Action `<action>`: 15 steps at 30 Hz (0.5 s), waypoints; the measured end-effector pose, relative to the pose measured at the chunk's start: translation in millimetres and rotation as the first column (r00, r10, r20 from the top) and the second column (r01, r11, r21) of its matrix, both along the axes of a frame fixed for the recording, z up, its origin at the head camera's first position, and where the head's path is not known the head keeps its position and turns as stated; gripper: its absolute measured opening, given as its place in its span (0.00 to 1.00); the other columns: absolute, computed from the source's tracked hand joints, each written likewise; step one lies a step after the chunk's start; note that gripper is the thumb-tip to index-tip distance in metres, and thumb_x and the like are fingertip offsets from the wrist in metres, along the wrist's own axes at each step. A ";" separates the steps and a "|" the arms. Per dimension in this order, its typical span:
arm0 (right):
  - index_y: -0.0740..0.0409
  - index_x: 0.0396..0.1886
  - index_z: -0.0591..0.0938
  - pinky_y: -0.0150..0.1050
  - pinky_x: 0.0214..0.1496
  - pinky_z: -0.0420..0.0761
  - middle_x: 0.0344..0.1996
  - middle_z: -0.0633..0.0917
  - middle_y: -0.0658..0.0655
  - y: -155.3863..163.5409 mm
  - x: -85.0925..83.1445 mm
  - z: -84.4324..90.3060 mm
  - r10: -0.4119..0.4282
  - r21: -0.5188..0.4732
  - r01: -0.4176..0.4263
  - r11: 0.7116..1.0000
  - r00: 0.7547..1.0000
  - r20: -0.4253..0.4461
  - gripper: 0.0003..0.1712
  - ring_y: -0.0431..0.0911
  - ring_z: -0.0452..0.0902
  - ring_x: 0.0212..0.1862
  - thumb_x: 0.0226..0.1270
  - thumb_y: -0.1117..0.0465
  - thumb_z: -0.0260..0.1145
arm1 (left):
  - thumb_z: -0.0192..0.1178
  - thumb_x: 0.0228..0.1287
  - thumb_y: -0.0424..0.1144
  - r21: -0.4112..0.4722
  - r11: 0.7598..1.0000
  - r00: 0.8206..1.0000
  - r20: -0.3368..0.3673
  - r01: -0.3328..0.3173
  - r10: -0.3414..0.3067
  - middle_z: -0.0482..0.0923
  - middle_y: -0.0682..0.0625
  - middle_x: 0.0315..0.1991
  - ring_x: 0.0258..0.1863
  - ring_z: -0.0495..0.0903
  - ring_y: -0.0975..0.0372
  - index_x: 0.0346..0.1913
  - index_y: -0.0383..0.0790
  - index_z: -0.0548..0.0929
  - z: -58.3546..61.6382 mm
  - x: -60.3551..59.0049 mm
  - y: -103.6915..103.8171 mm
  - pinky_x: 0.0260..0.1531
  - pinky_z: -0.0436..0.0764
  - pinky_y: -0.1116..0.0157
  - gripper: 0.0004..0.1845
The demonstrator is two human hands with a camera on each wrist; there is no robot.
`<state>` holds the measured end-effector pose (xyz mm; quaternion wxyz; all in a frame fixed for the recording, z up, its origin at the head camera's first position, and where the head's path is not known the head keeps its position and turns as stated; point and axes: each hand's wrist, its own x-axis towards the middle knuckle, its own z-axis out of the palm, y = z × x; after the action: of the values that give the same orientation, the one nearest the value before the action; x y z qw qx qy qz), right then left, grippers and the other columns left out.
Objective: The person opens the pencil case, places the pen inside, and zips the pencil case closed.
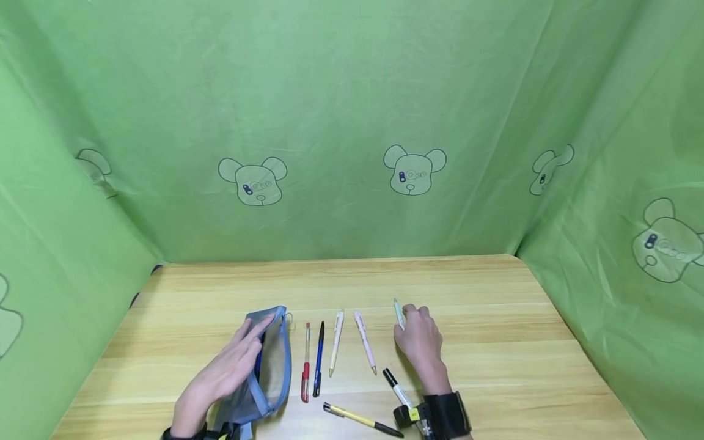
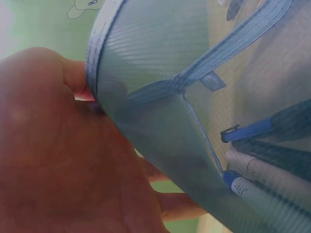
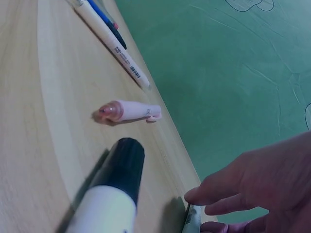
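Observation:
My left hand (image 1: 233,360) lies on a blue mesh pencil pouch (image 1: 272,366) at the table's front left and holds its open side. In the left wrist view my palm (image 2: 48,145) is against the pouch (image 2: 155,48), and pens (image 2: 272,165) show through the mesh. My right hand (image 1: 409,327) reaches over a light green pen (image 1: 398,311) on the table, with curled fingertips pinching it. The right wrist view shows those fingertips (image 3: 199,196) on the pen (image 3: 193,221).
Between the hands lie a red pen (image 1: 305,365), a blue pen (image 1: 318,360), a cream pen (image 1: 336,342) and a pink pen (image 1: 365,342). A black-capped white marker (image 1: 397,386) and a yellow-black pen (image 1: 360,419) lie near the front edge. Green cloth walls surround the wooden table (image 1: 495,318).

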<state>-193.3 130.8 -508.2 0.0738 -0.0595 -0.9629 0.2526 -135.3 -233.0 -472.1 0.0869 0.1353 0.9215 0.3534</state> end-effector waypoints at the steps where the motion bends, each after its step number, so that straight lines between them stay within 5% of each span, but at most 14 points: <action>1: 0.67 0.59 0.81 0.46 0.25 0.80 0.46 0.81 0.71 0.1 0.0 -0.1 -0.002 0.005 0.002 1.000 1.000 0.008 0.26 0.54 0.77 0.31 0.59 0.67 0.72 | 0.25 0.84 0.43 0.001 1.000 1.000 0.001 -0.002 0.002 0.47 0.36 0.81 0.78 0.40 0.34 0.83 0.42 0.52 0.2 0.1 -0.1 0.70 0.46 0.28 0.29; 15: 0.67 0.55 0.83 0.40 0.20 0.73 0.29 0.81 0.58 -2.1 -0.3 -0.8 0.008 0.026 -0.009 1.000 0.999 0.038 0.21 0.49 0.72 0.23 0.60 0.70 0.68 | 0.26 0.85 0.43 0.001 1.000 1.000 0.000 0.012 -0.012 0.47 0.35 0.81 0.78 0.40 0.33 0.83 0.42 0.52 0.5 -0.2 -0.9 0.69 0.48 0.27 0.29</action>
<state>-193.6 128.7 -509.0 0.0550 -0.0591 -0.9677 0.2390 -135.5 -233.9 -471.6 0.0891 0.1408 0.9206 0.3533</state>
